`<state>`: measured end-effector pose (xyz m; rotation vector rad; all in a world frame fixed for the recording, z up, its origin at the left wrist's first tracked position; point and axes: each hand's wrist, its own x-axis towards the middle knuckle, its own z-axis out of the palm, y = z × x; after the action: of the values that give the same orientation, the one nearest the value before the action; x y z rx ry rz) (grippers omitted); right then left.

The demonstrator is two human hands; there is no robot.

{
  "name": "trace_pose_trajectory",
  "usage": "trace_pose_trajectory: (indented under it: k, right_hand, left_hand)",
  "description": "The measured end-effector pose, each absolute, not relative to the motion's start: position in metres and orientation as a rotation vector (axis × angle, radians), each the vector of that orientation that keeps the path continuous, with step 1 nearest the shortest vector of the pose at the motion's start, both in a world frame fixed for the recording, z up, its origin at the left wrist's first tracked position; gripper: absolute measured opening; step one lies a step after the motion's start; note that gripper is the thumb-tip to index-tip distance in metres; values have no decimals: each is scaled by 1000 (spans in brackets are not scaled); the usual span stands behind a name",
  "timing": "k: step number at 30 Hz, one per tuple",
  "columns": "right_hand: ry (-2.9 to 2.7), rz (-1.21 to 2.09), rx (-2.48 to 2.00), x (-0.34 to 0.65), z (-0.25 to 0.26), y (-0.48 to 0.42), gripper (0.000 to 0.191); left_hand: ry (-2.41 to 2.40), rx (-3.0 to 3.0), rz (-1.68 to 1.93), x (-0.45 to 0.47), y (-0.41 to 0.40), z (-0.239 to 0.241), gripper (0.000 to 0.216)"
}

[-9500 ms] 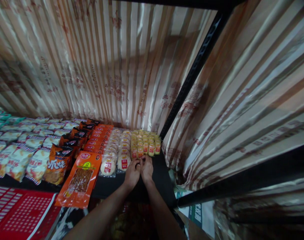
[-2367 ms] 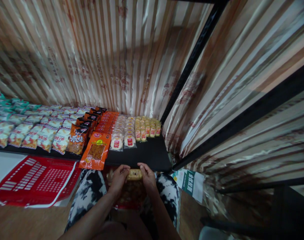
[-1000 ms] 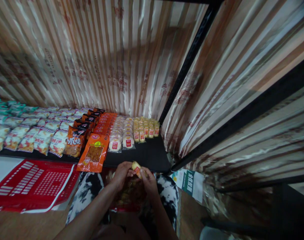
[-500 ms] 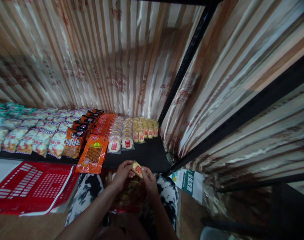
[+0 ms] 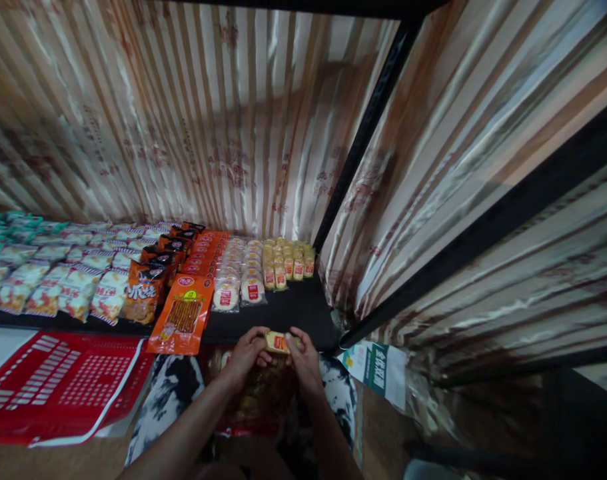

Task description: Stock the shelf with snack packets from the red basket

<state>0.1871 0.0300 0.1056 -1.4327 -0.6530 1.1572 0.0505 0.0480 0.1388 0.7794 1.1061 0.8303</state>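
A small yellow snack packet with a red label (image 5: 276, 342) is held level between my two hands, just off the shelf's front edge. My left hand (image 5: 250, 349) pinches its left end, and my right hand (image 5: 301, 353) grips the right end with the thumb near the label. Below them, between my knees, lies a dark, blurred heap of wrapped packets (image 5: 260, 393) in a red container. On the black shelf (image 5: 283, 317) stand rows of similar yellow packets (image 5: 287, 265), beside round white wrapped snacks (image 5: 253, 290).
Orange stick-snack bags (image 5: 182, 317), brown-orange bags (image 5: 142, 293) and white snack bags (image 5: 108, 293) line the shelf to the left. A red basket (image 5: 68, 380) sits at lower left. A black post (image 5: 366, 143) rises at the shelf's right corner, before a striped curtain (image 5: 253, 120).
The yellow packet has turned from slanted to nearly level in my hands. My right hand has risen a little. The view has shifted slightly.
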Motion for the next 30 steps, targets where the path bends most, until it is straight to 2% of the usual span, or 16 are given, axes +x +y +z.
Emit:
trace_pose_trajectory:
  k: [13, 20, 26, 30]
  right_hand:
    - [-803, 1118, -1370, 200, 110, 45, 61]
    - [-815, 1072, -1348, 199, 110, 52, 59]
    - [-800, 1055, -1327, 196, 109, 54, 66]
    - [-810, 1030, -1334, 193, 109, 53, 61]
  left_hand:
    - [1131, 949, 800, 59, 48, 125, 34]
    - [1132, 916, 887, 67, 51, 113, 30]
    - [1110, 877, 924, 76, 55, 114, 29]
    - [1128, 846, 971, 82, 59, 117, 26]
